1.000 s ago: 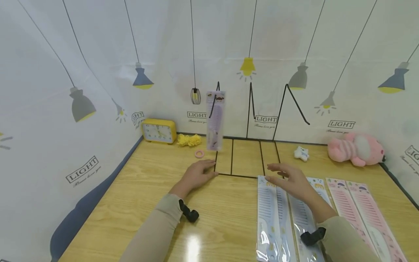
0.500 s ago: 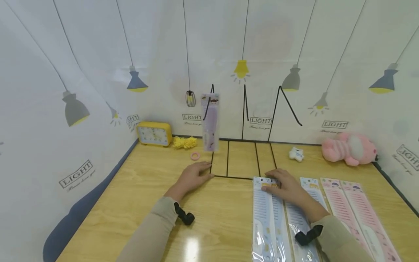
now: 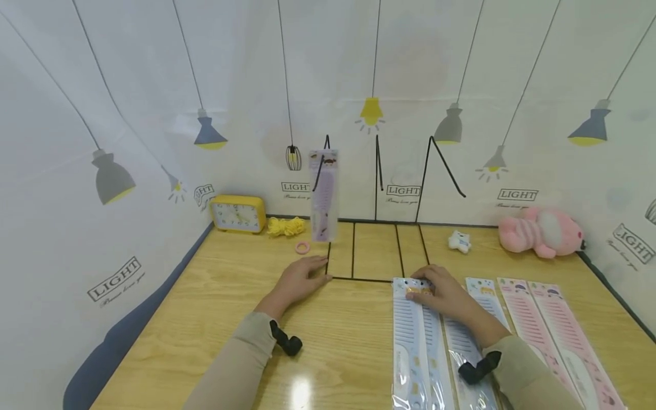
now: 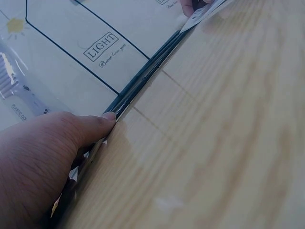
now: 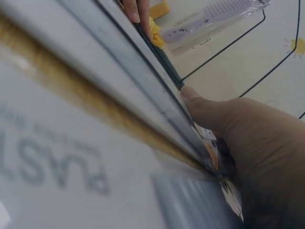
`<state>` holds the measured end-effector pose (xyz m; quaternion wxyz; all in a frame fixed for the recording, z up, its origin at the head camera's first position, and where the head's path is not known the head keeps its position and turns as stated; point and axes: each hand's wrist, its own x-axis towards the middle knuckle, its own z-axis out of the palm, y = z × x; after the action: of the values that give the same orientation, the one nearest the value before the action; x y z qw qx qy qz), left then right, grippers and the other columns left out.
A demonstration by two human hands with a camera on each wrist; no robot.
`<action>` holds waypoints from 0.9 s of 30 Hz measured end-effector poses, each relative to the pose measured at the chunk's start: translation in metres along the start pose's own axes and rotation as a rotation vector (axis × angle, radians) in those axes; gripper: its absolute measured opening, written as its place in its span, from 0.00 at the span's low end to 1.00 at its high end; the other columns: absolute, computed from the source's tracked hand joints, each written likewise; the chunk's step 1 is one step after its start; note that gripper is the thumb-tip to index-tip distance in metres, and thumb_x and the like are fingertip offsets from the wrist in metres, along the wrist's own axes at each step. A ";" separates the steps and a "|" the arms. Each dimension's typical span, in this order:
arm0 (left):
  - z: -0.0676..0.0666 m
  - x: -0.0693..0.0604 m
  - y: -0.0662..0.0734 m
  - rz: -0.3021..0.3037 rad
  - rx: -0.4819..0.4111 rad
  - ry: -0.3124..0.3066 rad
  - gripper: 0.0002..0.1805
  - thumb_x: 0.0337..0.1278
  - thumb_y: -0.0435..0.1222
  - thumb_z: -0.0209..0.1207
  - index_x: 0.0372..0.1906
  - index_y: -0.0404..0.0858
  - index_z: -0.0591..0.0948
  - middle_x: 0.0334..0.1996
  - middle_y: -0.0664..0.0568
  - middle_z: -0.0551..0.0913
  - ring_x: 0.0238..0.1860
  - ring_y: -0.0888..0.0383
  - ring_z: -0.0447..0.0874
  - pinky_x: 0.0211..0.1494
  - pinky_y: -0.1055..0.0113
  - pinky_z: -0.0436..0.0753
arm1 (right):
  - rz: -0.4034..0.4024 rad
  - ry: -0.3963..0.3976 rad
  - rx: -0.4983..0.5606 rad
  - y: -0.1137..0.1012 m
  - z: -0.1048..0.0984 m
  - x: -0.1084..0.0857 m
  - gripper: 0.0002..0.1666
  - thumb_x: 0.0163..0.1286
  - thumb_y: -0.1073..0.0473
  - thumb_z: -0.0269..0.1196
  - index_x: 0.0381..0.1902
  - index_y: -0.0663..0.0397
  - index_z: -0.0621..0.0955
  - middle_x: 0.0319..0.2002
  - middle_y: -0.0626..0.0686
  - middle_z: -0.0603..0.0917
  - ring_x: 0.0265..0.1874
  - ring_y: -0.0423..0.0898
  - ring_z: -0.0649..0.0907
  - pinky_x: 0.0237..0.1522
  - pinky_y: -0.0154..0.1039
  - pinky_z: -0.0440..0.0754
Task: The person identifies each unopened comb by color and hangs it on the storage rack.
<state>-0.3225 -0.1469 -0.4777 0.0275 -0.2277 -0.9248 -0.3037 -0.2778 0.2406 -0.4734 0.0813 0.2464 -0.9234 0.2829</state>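
My left hand (image 3: 301, 280) rests on the table at the front left corner of a black wire display rack (image 3: 364, 279), its thumb against the base rod in the left wrist view. The fingers are partly hidden there. My right hand (image 3: 445, 291) lies over the upper ends of two blue packaged combs (image 3: 410, 336), its fingertips close to the rack's front rod. Whether it grips a packet does not show. A purple packaged comb (image 3: 323, 196) hangs on the rack's left hook. Beside the right forearm lie another blue packaged comb (image 3: 463, 336) and pink packaged combs (image 3: 556, 322).
Behind the left hand are a pink ring (image 3: 302, 247), yellow string (image 3: 285, 226) and a yellow clock (image 3: 238, 214). A white star (image 3: 459, 241) and a pink plush toy (image 3: 540, 232) lie at the back right. A lamp-printed curtain (image 3: 246, 85) backs the table.
My right hand has lowered onto the tops of the blue packaged combs. The left hand stays at the rack corner. The whole view has shifted slightly.
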 end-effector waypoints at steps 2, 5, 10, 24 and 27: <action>0.000 -0.001 0.000 -0.005 -0.003 -0.004 0.31 0.68 0.53 0.60 0.71 0.44 0.74 0.71 0.49 0.71 0.72 0.47 0.66 0.76 0.47 0.62 | 0.010 -0.001 0.008 -0.001 0.000 0.000 0.31 0.65 0.41 0.71 0.55 0.56 0.80 0.57 0.58 0.79 0.59 0.60 0.76 0.61 0.62 0.73; -0.001 -0.001 0.000 -0.006 -0.011 -0.004 0.31 0.68 0.53 0.60 0.71 0.44 0.74 0.71 0.49 0.71 0.72 0.47 0.66 0.76 0.47 0.62 | 0.019 -0.004 0.031 -0.003 -0.001 0.001 0.31 0.64 0.42 0.71 0.55 0.57 0.80 0.54 0.56 0.80 0.57 0.57 0.77 0.59 0.59 0.75; -0.001 -0.001 -0.001 0.005 -0.016 0.007 0.31 0.68 0.53 0.60 0.70 0.43 0.74 0.71 0.48 0.71 0.72 0.47 0.66 0.76 0.47 0.62 | 0.019 0.001 0.068 -0.004 -0.001 0.001 0.29 0.62 0.43 0.73 0.51 0.55 0.80 0.49 0.52 0.79 0.50 0.51 0.77 0.53 0.54 0.77; 0.000 0.000 -0.003 -0.005 -0.021 -0.008 0.32 0.68 0.54 0.60 0.71 0.44 0.74 0.72 0.49 0.71 0.73 0.47 0.66 0.76 0.48 0.61 | 0.112 0.049 0.182 -0.008 0.000 -0.001 0.22 0.64 0.41 0.72 0.46 0.46 0.80 0.44 0.47 0.84 0.46 0.48 0.83 0.51 0.53 0.81; 0.000 0.000 -0.002 0.000 -0.016 -0.010 0.32 0.68 0.53 0.60 0.71 0.44 0.74 0.72 0.49 0.71 0.73 0.47 0.66 0.76 0.48 0.62 | 0.140 0.072 0.194 -0.007 -0.001 -0.002 0.20 0.64 0.40 0.71 0.46 0.43 0.81 0.43 0.45 0.86 0.47 0.47 0.83 0.50 0.51 0.81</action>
<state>-0.3237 -0.1485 -0.4791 0.0211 -0.2295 -0.9224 -0.3098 -0.2726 0.2365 -0.4696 0.0704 0.1777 -0.9031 0.3847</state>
